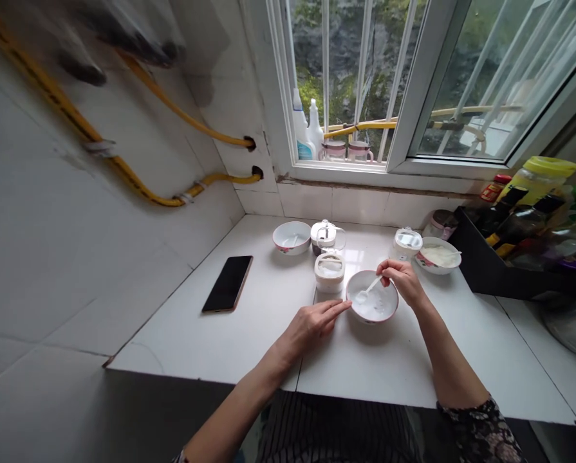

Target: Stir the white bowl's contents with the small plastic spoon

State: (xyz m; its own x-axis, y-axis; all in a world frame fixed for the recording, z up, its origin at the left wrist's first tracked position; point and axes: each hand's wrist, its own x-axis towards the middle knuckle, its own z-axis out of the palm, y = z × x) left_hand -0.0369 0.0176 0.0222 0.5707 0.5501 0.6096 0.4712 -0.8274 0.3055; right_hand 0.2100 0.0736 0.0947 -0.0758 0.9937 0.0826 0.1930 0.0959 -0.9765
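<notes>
My right hand pinches the handle of a small white spoon, whose tip rests inside a white bowl with a pink rim. Some whitish content lies in the bottom of that bowl. My left hand has its fingers stretched out, fingertips at the bowl's left rim, and holds nothing. Just behind it stands a square lidded container, with a second container farther back.
A bowl with a spoon sits at the back left, near a black phone. At the back right are a lidded jar, a bowl of pale content and a black bin of bottles. A window is behind the counter.
</notes>
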